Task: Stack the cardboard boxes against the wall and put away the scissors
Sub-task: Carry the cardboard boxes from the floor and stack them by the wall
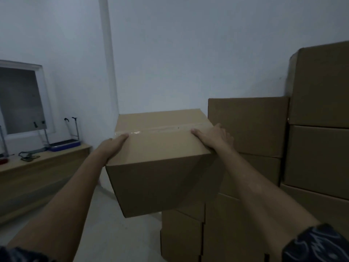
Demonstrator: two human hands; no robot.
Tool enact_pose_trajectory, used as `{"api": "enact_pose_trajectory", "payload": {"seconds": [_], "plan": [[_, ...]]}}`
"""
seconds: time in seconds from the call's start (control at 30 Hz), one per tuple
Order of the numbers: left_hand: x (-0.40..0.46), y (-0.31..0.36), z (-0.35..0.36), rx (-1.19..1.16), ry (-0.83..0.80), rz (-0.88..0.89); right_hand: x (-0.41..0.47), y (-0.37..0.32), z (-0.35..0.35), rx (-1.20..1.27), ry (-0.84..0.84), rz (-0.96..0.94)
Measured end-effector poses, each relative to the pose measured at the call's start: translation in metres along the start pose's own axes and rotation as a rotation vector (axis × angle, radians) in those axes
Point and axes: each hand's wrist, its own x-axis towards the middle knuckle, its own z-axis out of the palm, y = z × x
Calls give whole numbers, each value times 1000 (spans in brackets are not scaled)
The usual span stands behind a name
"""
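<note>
Both hands are holding the taped cardboard box [160,159] in the air, one at each end of its tape seam. The left hand [113,146] is pressing against the box's left side with its thumb lying over the top edge; the right hand [213,138] is spreading over the right top edge, fingers wrapping down the far side. The box's long axis is running left to right between the hands, tipped slightly so the near face is showing.

Taking the stacked boxes [247,127] as landmark: the carried box is hanging just left of that stack and in front of the wall [188,53], above a lower pile [181,235] that sits at the stack's left foot. The right hand is the nearer one to the stack, almost brushing it. Judging from this, the coming move is a short push forward and down onto the lower pile, squaring against the stack's side.

Far left of the stack, a bench [43,163] is carrying tools; the scissors cannot be made out.
</note>
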Motion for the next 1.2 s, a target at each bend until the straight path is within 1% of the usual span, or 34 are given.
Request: {"api": "enact_pose_trajectory", "payload": {"seconds": [0.07, 0.2, 0.37, 0.4, 0.47, 0.53, 0.63, 0.77, 0.9, 0.97, 1.03, 1.1, 1.17, 1.2], "plan": [[29, 9, -11, 9, -11, 13, 19, -23, 13, -10, 23, -3], [115, 21, -28, -89, -161, 50, 66, -61, 37, -19, 111, 22], [267, 27, -24, -111, -295, 112, 123, -99, 68, -50, 234, 98], [283, 32, -19, -118, -314, 125, 132, -103, 71, -57, 249, 120], [299, 48, -7, -130, -346, 144, 147, -107, 75, -74, 271, 157], [317, 61, 0, -129, -417, 174, 166, -116, 85, -89, 306, 202], [340, 74, 15, -127, -462, 192, 189, -122, 88, -123, 312, 238], [387, 88, 36, -117, -549, 189, 225, -124, 99, -139, 353, 257], [412, 108, 58, -122, -648, 203, 261, -124, 103, -202, 379, 240], [426, 116, 69, -122, -649, 220, 277, -125, 102, -228, 367, 254], [435, 124, 79, -187, -643, 225, 293, -126, 104, -256, 381, 251], [449, 133, 87, -239, -641, 226, 306, -128, 107, -275, 437, 248], [461, 142, 92, -276, -676, 250, 315, -131, 112, -315, 521, 216], [467, 145, 94, -262, -647, 279, 320, -132, 114, -338, 571, 186]]}}
